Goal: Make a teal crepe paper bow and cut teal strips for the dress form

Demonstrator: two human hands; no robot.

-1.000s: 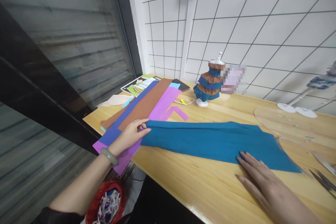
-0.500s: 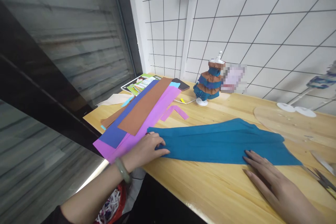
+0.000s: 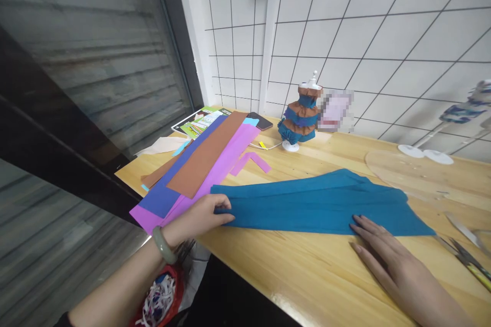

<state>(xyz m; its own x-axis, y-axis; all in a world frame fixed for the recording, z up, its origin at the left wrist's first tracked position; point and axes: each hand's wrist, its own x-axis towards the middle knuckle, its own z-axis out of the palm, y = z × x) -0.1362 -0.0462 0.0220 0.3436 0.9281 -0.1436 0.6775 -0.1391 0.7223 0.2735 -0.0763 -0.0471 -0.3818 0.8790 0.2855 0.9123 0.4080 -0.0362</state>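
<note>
A long teal crepe-like sheet lies across the wooden table, wider toward its right end. At its left end my left hand has thumb and fingers closed on the sheet's edge. My right hand rests with fingers stretched, its fingertips on the lower right edge of the teal sheet. Left of the teal sheet, brown, blue and purple sheets are stacked at a slant. Behind stands a small form wrapped in ruffled brown and teal strips.
Scissors lie at the right edge of the table. A phone, leaflets, a purple strip and a clear disc sit farther back. A red bag of scraps is below the left side.
The whole view has shifted slightly. My left hand has moved a little left at the sheet's end, with its fingers drawn closer around the edge. My right hand stays on the sheet.
</note>
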